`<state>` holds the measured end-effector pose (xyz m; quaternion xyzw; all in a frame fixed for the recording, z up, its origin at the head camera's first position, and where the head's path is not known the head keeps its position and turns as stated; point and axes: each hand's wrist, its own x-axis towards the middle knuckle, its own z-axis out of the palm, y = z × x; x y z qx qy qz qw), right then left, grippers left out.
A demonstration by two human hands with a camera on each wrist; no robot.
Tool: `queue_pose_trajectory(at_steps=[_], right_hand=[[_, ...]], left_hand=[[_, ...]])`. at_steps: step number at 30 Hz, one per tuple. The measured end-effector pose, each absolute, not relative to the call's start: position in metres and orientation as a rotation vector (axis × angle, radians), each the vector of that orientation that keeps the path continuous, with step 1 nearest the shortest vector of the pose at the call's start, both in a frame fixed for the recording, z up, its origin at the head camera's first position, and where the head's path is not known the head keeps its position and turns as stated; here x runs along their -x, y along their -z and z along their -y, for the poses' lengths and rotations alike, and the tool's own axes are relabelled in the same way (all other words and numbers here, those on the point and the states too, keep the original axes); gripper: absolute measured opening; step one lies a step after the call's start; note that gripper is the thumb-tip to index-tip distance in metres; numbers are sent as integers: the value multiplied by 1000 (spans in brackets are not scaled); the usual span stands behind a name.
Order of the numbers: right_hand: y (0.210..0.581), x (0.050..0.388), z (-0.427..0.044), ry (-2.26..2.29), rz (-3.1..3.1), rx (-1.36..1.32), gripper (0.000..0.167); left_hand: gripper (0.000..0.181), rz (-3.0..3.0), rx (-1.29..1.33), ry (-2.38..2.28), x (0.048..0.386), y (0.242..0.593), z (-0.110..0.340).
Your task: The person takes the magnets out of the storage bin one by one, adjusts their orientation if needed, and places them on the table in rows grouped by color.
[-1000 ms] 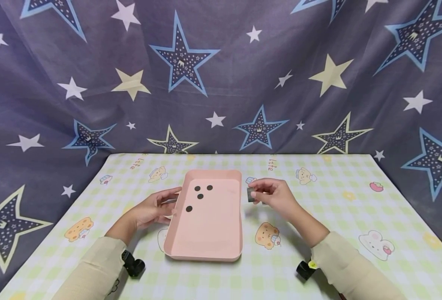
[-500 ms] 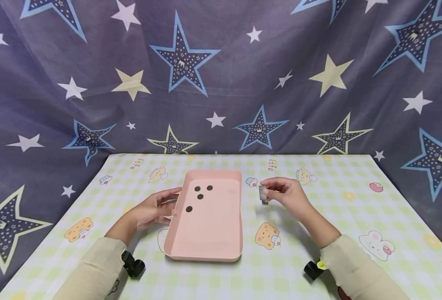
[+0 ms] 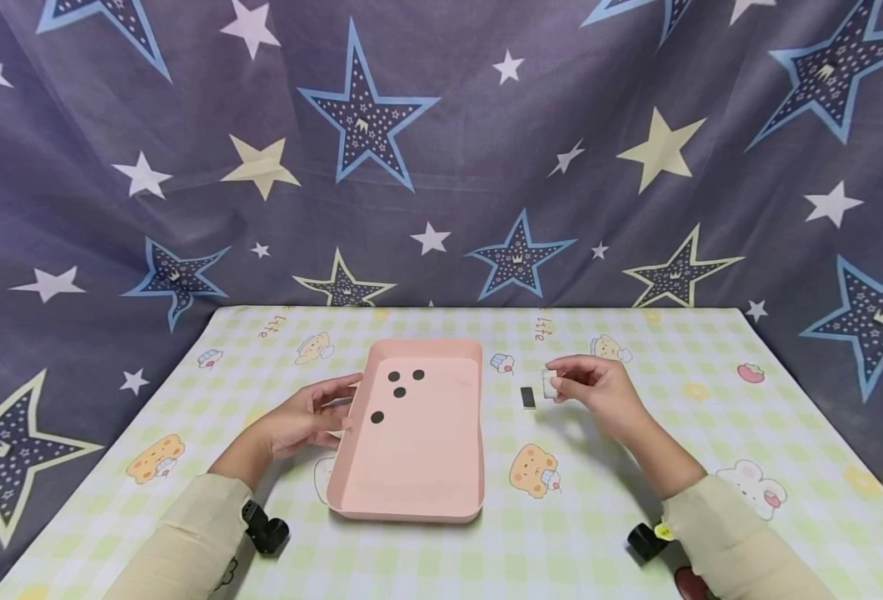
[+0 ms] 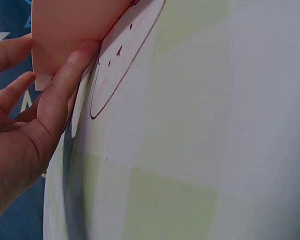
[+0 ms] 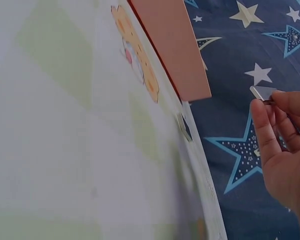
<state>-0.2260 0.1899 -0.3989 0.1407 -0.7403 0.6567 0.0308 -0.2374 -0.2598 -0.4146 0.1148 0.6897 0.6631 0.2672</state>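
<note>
1. Small flat piece point(image 3: 550, 384), pinched by right hand point(image 3: 599, 396) above table point(image 3: 711, 417); partly hidden by fingertips.
2. Dark rectangle point(image 3: 527, 397), on table between piece and tray.
3. Pink tray point(image 3: 411, 471), cut off in both wrist views; left hand point(image 3: 302, 423), fingers loose, touching its side.
4. Four black discs point(image 3: 400, 392), in tray.

The tray point(image 3: 419, 467) is plain pink and the discs point(image 3: 400, 392) in it black, while the slab point(image 3: 527, 397) on the cloth point(image 3: 576, 550) is black with a pale edge and the piece point(image 3: 550, 384) in the right hand point(image 3: 599, 396) pale silvery grey. The cloth is checked in light green and white, with orange-tan bears, white rabbits and red lettering. Behind, the dark purplish-grey curtain point(image 3: 441, 50) carries white, cream and blue-edged stars, and both sleeves point(image 3: 187, 533) are plain beige.
</note>
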Motion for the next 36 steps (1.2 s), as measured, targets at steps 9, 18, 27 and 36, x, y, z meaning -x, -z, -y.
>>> queue_pose_trajectory(at_steps=[9,18,27,36], right_hand=[[401,227,-205,-1990,2319,-362,28],[406,232,-214,-1924,2400,-314,28],[412,238,-228,-1852,2554,-233,24],[414,246,-237,-1830,2700,-162,24]], left_hand=[[79,-1866,-300,-1787,238,414,260],[79,-1858,-304,-1790,238,415,262],[78,-1859,-303,-1784,238,415,262],[79,-1858,-304,-1786,239,416,262]])
